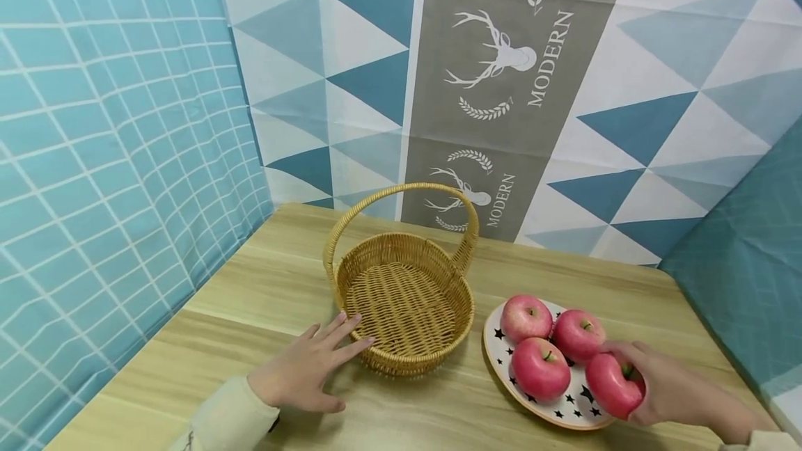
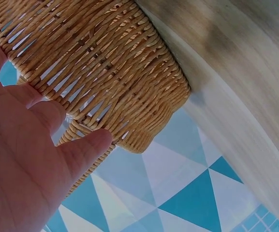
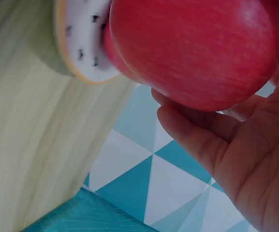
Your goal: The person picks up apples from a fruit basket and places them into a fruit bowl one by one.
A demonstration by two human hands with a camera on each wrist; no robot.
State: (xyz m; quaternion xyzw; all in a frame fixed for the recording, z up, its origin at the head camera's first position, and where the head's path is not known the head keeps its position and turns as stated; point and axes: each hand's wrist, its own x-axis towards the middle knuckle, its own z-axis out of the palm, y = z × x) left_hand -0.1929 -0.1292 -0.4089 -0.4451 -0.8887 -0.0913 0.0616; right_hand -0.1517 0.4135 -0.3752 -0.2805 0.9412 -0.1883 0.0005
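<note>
My left hand [image 1: 313,364] reaches to the near left side of a woven wicker basket [image 1: 465,301] with a tall arched handle [image 1: 401,188]. Its fingers are spread and fairly straight, the fingertips resting over the rim. The left wrist view shows the hand along the basket's woven side [image 2: 100,67], thumb against the weave. Nothing lies inside the basket. My right hand [image 1: 673,385] grips a red apple [image 1: 608,385] at the right edge of a white star-patterned plate [image 1: 573,409]. In the right wrist view the fingers curve around that apple [image 3: 197,48].
Three more red apples [image 1: 541,369] sit close together on the plate, right of the basket. Both stand on a wood-grain table [image 1: 250,298]. Patterned cloth walls [image 1: 363,89] rise behind and on both sides of the table.
</note>
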